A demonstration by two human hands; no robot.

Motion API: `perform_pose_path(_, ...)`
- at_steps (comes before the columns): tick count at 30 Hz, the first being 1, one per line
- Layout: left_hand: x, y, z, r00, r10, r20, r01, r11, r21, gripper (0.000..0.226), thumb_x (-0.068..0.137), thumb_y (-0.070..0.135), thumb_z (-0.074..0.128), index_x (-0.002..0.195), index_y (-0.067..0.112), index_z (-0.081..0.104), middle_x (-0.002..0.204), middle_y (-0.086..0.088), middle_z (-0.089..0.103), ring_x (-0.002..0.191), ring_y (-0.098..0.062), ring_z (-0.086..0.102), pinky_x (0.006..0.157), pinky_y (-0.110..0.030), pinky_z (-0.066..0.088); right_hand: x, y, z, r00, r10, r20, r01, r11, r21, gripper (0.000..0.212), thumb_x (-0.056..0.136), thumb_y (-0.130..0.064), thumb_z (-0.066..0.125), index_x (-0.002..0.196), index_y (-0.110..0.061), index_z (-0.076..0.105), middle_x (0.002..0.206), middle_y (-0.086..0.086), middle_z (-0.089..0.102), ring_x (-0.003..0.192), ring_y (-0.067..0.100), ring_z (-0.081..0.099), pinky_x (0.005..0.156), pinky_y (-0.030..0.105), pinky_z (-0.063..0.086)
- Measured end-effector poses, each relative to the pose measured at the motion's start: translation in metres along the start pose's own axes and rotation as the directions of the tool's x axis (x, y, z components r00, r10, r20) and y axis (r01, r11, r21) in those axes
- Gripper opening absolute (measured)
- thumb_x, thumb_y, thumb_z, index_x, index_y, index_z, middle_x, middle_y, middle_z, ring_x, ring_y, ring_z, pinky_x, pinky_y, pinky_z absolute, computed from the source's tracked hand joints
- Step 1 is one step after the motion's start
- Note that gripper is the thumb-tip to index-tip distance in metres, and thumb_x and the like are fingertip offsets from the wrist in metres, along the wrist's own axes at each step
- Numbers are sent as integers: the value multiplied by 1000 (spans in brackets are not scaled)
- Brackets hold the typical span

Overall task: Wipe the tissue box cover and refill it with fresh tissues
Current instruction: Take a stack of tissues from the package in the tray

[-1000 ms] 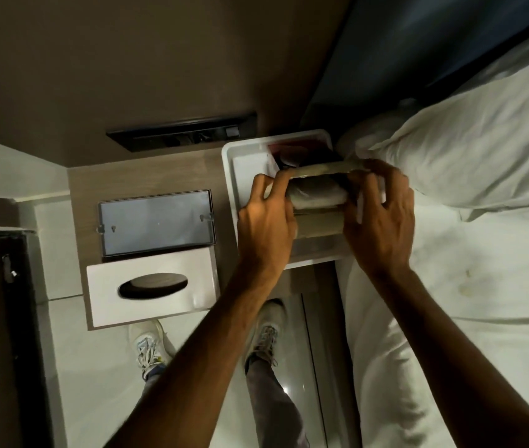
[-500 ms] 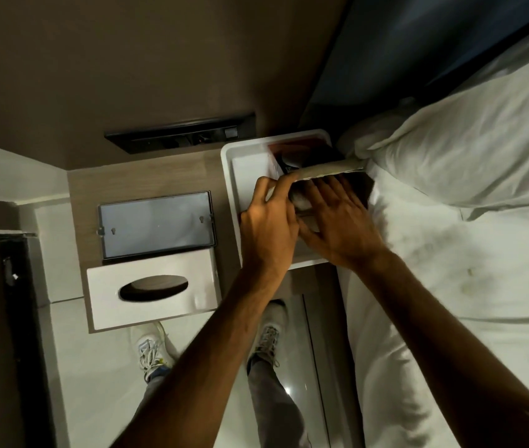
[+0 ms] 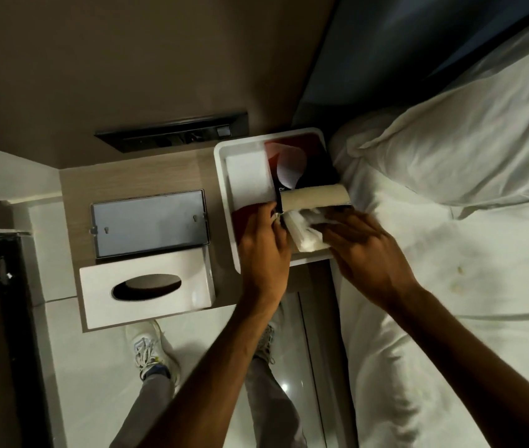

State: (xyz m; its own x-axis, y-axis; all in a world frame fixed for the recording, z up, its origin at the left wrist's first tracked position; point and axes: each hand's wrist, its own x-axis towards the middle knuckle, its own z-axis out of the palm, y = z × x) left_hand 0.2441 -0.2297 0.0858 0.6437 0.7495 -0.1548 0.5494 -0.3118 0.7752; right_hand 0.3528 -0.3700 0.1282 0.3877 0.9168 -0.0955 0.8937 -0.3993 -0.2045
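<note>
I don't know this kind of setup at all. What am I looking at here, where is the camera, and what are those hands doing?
There is no machine here. A person wears a camera on the head, so you look down along both arms at a small bedside table. On the table stand a white tissue box cover, which looks empty through its oval hole, and a grey flat panel behind it. Next to them is a white tray of supplies, with a cardboard tube in it. The left hand and the right hand reach into the tray and handle white tissues; the picture is too blurred to show the exact grip. A bed with a pillow is on the right.
</note>
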Motion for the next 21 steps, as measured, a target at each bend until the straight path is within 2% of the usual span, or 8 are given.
perform_pose_path(2,-9,-12,10,997,-63,42,62,998,21,37,101,17,60,137,10,62,129,-12,69,122,-26,65,101,-35,56,-13,-6,-13,1000,-5,-2,5,999,41,41,91,-11,69,131,-14,69,125,10,72,123,30,65,107,43,49)
perform_pose_path(5,-17,-30,25,965,-169,203,172,985,1,40,100,12,58,140,9,59,134,-13,66,127,-29,61,106,-34,47,-28,-16,-37,994,78,78,-89,984,155,40,90,-12,71,130,-12,68,109,10,74,98,30,72,82,39,59)
perform_pose_path(7,-20,-41,28,931,-237,279,269,960,-83,41,99,8,57,139,4,58,136,-17,63,126,-30,60,108,-37,47,-32,-22,-57,973,156,168,-197,943,267,42,88,-11,75,129,-11,68,109,8,74,87,27,74,69,26,58)
perform_pose_path(9,-21,-48,17,873,-406,272,484,794,-367,36,100,2,57,135,0,58,131,-14,64,114,-15,65,98,-31,52,-29,-31,-76,960,182,212,-256,877,406,33,93,-13,69,125,-13,69,108,1,73,86,18,72,68,11,49)
perform_pose_path(12,-22,-66,-21,680,-618,394,698,382,-606,27,103,19,57,128,15,68,121,-1,70,103,-11,67,81,-22,52,-14,-53,-98,942,220,252,-332,708,623,23,99,-24,64,120,-25,72,102,-12,75,91,6,71,69,9,51)
perform_pose_path(15,-26,-87,-78,523,-507,685,751,-105,-652,36,93,44,60,117,20,75,106,-5,78,95,-24,74,79,-37,59,16,-93,-97,904,276,327,-406,313,859,22,94,-31,70,114,-36,75,104,-13,79,94,2,74,72,9,55)
perform_pose_path(19,-31,-119,-147,569,-429,702,652,-284,-703,73,35,37,102,99,12,80,97,-10,81,87,-29,79,87,-46,61,58,-144,-50,831,335,444,-443,-83,893,31,79,-41,75,110,-42,76,113,-8,78,101,11,75,78,25,62)
perform_pose_path(21,-19,-139,-181,637,-329,697,660,-234,-714,62,63,53,88,112,17,80,115,-9,78,106,-31,75,95,-50,57,77,-166,-12,773,371,515,-495,-155,855,27,81,-40,74,108,-44,75,113,-8,77,104,15,75,83,33,63)
